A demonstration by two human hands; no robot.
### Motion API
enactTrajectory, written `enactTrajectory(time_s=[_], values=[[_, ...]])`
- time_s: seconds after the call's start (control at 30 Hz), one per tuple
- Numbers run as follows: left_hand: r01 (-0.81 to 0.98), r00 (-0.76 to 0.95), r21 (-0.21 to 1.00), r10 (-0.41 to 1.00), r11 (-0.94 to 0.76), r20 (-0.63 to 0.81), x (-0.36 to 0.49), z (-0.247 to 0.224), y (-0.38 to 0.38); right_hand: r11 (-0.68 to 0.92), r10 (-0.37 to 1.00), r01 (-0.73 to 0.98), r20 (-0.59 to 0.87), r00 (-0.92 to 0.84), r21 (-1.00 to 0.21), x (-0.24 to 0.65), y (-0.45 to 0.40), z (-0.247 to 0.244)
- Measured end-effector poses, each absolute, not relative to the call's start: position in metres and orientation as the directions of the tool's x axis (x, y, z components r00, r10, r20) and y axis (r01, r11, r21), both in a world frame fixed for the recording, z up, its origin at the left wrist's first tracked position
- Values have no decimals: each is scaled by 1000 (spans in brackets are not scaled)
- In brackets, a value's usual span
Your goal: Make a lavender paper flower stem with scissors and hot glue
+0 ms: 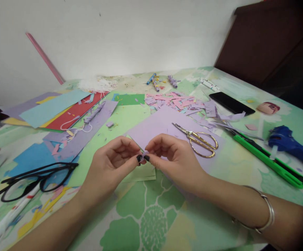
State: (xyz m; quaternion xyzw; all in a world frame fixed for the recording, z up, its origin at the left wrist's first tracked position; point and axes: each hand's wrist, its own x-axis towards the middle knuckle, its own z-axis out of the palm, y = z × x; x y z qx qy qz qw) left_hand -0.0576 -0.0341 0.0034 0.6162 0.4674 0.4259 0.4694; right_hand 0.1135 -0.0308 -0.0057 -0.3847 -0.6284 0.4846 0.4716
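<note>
Lilac paper scrap, dead centre! Left hand and right hand, equally near, clamp it, 2 dark-nailed thumbs nearside; its long axis I can't make out; gold-handled scissors lie just beyond the right.

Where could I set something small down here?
Bare green-flowered tablecloth shows between the left forearm and right forearm, and between right forearm and green utility knife. It's crowded left, around the black-framed glasses, and beyond the gold-handled metal scissors, with pink and purple paper clippings.
</note>
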Motion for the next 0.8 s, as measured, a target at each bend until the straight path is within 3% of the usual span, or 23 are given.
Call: enactTrajectory(time_s=[0.8], values=[[257, 134, 959, 987, -119, 87, -56, 6, -32, 240, 945, 88, 212, -247, -967, 114, -29, -6]])
